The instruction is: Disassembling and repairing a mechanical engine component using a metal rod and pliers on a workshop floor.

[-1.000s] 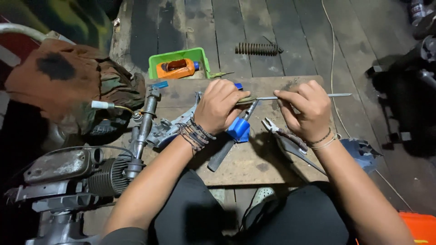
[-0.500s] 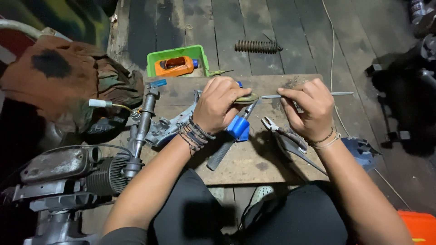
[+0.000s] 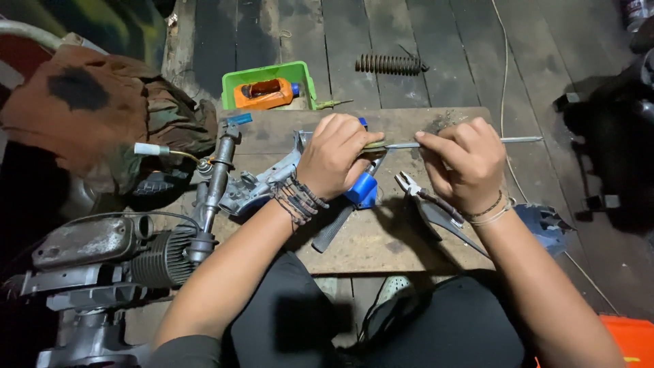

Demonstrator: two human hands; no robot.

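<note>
- A thin metal rod (image 3: 470, 141) is held level above the wooden board (image 3: 381, 238), pinched at two spots.
- The left hand (image 3: 334, 160) is closed around the rod's left end; thumb and forefinger are clamped on a darker, thicker piece (image 3: 375, 145) fitted there. What that piece is cannot be told.
- The right hand (image 3: 463, 167) is curled, fingertips (image 3: 426, 138) pinched on the rod just right of the left thumb. The remaining length of rod sticks out past its knuckles to the right.
- Both hands are near each other, almost touching at the thumbs; the rod spans between them and beyond.
- For a clean job, judged from this grip: the rod is best kept straight and in line with the end piece, the pinch points kept close to the joint so the thin stock is not bent, and any twisting done with the left hand while the right only steadies.
- Slip risk: the rod looks smooth and narrow, so firm fingertip pressure is needed.
- Under the hands on the board: a blue-handled tool (image 3: 361, 189), pliers (image 3: 426, 201) just below the right hand, neither touched.
- Behind the board: a green tray (image 3: 235, 85) with an orange bottle (image 3: 262, 94), and a coil spring (image 3: 390, 64) on the floor planks.
- To the left: a small engine (image 3: 102, 245) and a grey shaft assembly (image 3: 214, 180).
</note>
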